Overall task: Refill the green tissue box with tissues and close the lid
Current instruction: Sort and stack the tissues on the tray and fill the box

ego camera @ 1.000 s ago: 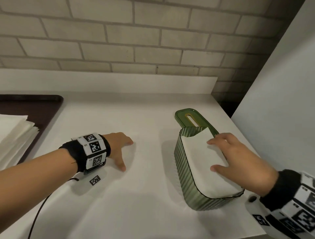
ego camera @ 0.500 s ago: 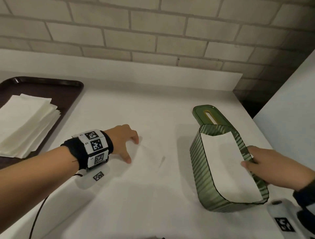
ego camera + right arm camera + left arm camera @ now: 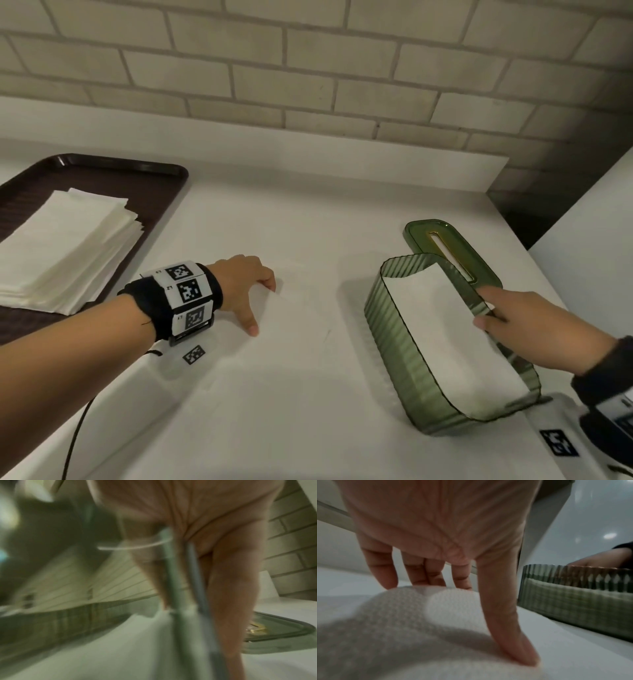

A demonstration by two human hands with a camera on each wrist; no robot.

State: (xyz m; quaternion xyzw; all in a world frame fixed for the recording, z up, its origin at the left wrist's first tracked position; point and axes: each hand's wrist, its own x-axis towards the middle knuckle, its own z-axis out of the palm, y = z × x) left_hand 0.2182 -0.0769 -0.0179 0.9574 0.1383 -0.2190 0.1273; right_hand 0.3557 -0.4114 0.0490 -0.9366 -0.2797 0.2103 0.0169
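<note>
The ribbed green tissue box (image 3: 394,329) stands lidless on the white counter, with white tissues (image 3: 445,335) lying inside. Its green lid (image 3: 445,240), which has a gold-edged slot, lies flat just behind it. My right hand (image 3: 483,306) pinches the box's right wall, thumb inside and fingers outside; the blurred right wrist view shows the wall (image 3: 180,601) between them and the lid (image 3: 274,632) beyond. My left hand (image 3: 263,308) rests left of the box. Its straight fingers and thumb (image 3: 522,653) press on a loose tissue (image 3: 419,608) that humps up between them.
A dark brown tray (image 3: 102,171) at the far left holds a stack of white tissues (image 3: 68,253). A brick wall with a white ledge runs along the back. A tall white surface (image 3: 599,257) rises close to the box's right side.
My right hand has left the top of the tissues in the box and taken hold of the box's right wall. The left hand stays on the counter tissue.
</note>
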